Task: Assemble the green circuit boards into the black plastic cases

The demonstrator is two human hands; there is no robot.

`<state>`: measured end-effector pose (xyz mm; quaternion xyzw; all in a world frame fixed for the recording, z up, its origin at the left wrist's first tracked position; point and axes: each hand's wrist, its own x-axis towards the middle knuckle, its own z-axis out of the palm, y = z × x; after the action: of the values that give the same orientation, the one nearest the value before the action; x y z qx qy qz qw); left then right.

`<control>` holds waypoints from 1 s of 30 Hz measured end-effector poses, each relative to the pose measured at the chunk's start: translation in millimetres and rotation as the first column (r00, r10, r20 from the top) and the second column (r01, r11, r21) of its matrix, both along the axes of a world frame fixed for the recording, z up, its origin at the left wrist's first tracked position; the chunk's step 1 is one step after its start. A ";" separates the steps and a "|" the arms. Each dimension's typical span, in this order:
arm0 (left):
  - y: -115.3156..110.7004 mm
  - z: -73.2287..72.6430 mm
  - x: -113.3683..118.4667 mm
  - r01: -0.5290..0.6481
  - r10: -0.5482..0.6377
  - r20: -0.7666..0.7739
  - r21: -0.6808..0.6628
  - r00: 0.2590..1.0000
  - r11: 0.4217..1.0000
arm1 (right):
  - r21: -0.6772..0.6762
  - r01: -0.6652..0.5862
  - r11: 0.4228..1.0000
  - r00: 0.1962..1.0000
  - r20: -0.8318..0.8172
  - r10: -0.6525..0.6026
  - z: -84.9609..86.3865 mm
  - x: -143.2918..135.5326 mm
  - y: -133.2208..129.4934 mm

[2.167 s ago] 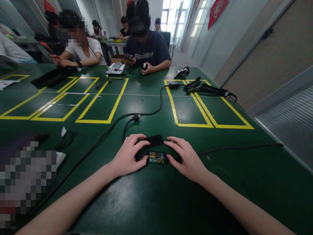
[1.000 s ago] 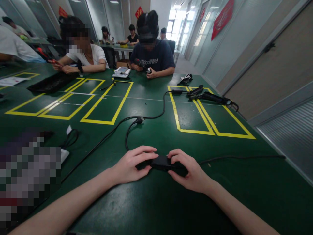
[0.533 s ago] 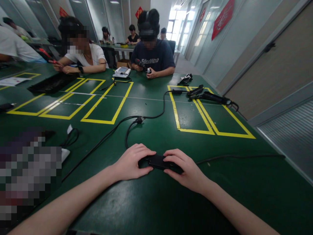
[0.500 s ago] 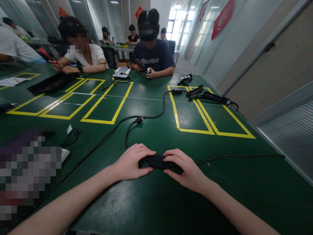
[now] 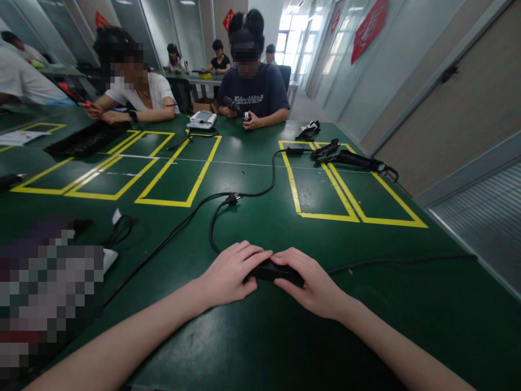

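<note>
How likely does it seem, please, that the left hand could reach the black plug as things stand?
Probably yes: only cord lies between the left hand and the black plug, though that hand holds the black case.

Place: office-like workroom
Table (image 5: 252, 222): green, marked with yellow tape (image 5: 163, 202)
Walls (image 5: 187, 27): partly glass
People (image 5: 260, 87): several, seated

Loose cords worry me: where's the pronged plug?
In the head view, the plug lies just left of centre, beside the long cable, beyond the left hand.

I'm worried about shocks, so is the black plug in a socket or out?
Out: the plug lies on the green table, its metal prongs showing.
</note>
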<state>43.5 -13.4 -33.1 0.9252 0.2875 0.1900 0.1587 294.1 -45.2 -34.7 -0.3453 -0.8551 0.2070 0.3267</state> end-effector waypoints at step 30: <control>0.4 2.2 2.0 0.059 -0.056 -0.022 0.225 0.998 0.972 | 0.295 -0.013 0.955 0.992 0.126 -0.025 1.4 -2.0 -1.6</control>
<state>45.5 -13.0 -30.9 0.9466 0.2383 0.2098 0.0558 292.1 -46.8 -33.2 -0.3076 -0.8946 0.0532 0.3197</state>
